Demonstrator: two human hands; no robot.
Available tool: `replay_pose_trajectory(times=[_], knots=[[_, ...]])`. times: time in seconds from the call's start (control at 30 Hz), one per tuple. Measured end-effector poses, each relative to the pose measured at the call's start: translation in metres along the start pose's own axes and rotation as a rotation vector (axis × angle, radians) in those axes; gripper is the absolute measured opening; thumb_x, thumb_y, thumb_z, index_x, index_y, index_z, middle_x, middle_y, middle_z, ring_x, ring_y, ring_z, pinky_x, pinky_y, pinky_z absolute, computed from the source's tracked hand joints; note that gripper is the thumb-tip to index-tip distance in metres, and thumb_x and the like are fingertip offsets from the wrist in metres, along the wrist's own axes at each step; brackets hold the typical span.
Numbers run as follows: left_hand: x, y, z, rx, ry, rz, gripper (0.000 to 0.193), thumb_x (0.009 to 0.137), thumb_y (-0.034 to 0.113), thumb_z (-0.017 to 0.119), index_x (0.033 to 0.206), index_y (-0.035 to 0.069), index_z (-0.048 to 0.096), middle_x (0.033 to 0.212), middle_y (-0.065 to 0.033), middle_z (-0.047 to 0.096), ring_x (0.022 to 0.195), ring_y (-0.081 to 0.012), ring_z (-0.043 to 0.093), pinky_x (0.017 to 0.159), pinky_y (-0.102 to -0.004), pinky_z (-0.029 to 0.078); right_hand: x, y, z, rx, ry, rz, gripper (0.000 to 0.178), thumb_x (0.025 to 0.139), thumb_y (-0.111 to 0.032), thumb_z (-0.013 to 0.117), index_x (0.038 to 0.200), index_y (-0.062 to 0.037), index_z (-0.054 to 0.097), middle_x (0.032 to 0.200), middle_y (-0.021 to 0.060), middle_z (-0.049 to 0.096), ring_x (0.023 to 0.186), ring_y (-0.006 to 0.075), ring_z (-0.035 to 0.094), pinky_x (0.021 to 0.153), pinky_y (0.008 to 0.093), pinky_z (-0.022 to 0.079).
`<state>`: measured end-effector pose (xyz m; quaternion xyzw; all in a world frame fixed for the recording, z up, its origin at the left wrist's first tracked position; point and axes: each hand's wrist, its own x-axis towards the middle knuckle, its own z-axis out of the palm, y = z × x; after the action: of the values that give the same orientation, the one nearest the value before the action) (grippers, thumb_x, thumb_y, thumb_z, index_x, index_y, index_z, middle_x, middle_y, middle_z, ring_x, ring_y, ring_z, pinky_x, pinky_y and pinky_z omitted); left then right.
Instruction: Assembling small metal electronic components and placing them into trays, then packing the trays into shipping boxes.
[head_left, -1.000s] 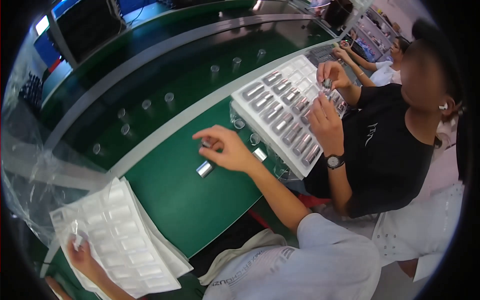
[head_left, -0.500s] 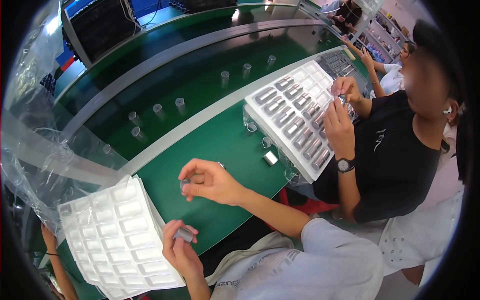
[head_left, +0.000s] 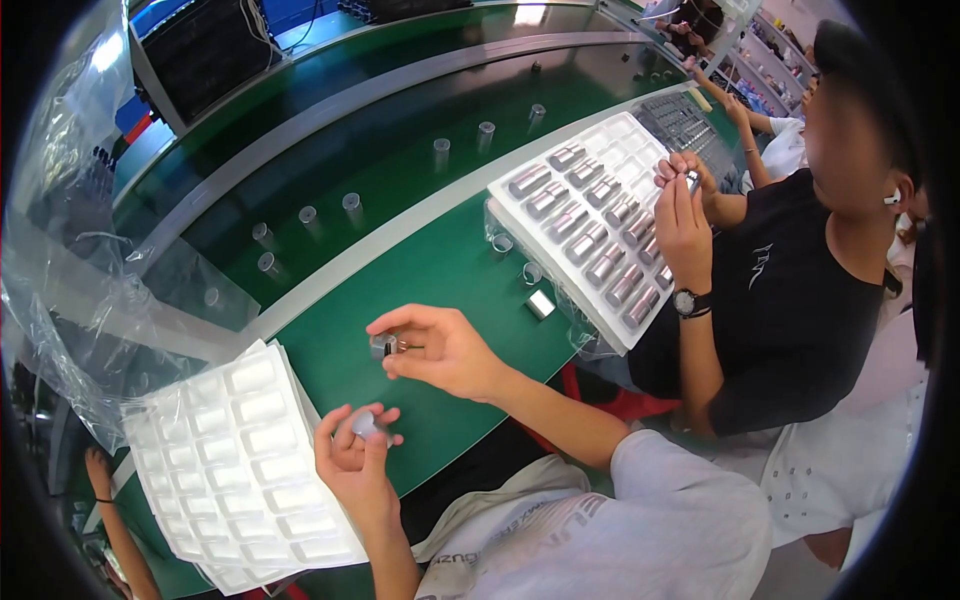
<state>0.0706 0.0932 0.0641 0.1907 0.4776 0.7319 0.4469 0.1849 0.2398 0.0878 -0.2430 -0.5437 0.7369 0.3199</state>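
Over the near edge of the green work surface (head_left: 430,270), my left hand (head_left: 358,460) is closed round a silver metal cylinder (head_left: 366,425), its pale round end showing. A little beyond it, my right hand (head_left: 455,350) pinches a small round metal part (head_left: 384,346) between thumb and fingertips. Some dark and shiny detail shows on that part's side; its exact kind is not clear. The two held pieces are apart. White plastic trays (head_left: 205,425) with rectangular pockets lie stacked left of my left hand.
A loose silver cylinder (head_left: 540,304) and clear rings (head_left: 532,272) lie right of my hands. Beyond stands a white tray (head_left: 622,338) partly filled with cylinders; a co-worker in black (head_left: 770,300) handles a part there. Several cylinders (head_left: 441,148) stand on the dark green belt. Clear plastic sheeting (head_left: 60,300) hangs left.
My left hand has turned and lifted slightly, so the cylinder's end now shows. My right hand has shifted a little right and up, its held part more exposed. The belt cylinders have shifted slightly left.
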Motion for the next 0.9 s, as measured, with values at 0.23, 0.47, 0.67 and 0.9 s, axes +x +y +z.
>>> replay_pose_trajectory(times=[0.23,0.47,0.67,0.9], knots=[[0.01,-0.006,0.014,-0.063,-0.062,0.042,0.025,0.092,0.001,0.057,0.116,-0.004,0.055,0.114,-0.0191,0.061,0.102,-0.0295,0.064,0.089,-0.0383,0.053,-0.007,-0.01,-0.011,-0.151,0.003,-0.05,0.041,0.085,0.009,0.064,0.125,0.0038,0.056,0.112,0.0096,0.057,0.1,0.0159,0.06,0.086,0.0298,0.053],[0.008,0.003,0.011,-0.089,0.05,0.049,0.034,0.085,-0.008,0.059,0.118,-0.008,0.053,0.113,-0.0207,0.062,0.1,-0.0274,0.065,0.088,-0.037,0.053,-0.005,-0.004,0.007,-0.028,-0.011,0.027,0.039,0.084,0.011,0.065,0.121,0.0033,0.059,0.11,0.0073,0.057,0.1,0.0141,0.06,0.086,0.0266,0.053],[0.022,-0.022,-0.027,-0.122,0.018,0.081,0.037,0.085,-0.006,0.065,0.12,-0.008,0.053,0.112,-0.0195,0.064,0.102,-0.025,0.065,0.089,-0.0349,0.054,-0.004,0.015,0.019,-0.284,-0.053,-0.204,0.037,0.079,0.013,0.067,0.115,0.0045,0.062,0.116,0.0123,0.054,0.107,0.018,0.058,0.087,0.0293,0.052],[0.018,-0.027,-0.062,-0.212,-0.033,0.095,0.036,0.085,-0.011,0.062,0.121,-0.009,0.056,0.114,-0.02,0.064,0.105,-0.0234,0.064,0.09,-0.0332,0.054,-0.007,0.034,0.049,-0.47,-0.099,-0.236,0.029,0.091,0.008,0.051,0.117,0.0052,0.064,0.122,0.0167,0.058,0.102,0.0193,0.06,0.084,0.0299,0.052]])
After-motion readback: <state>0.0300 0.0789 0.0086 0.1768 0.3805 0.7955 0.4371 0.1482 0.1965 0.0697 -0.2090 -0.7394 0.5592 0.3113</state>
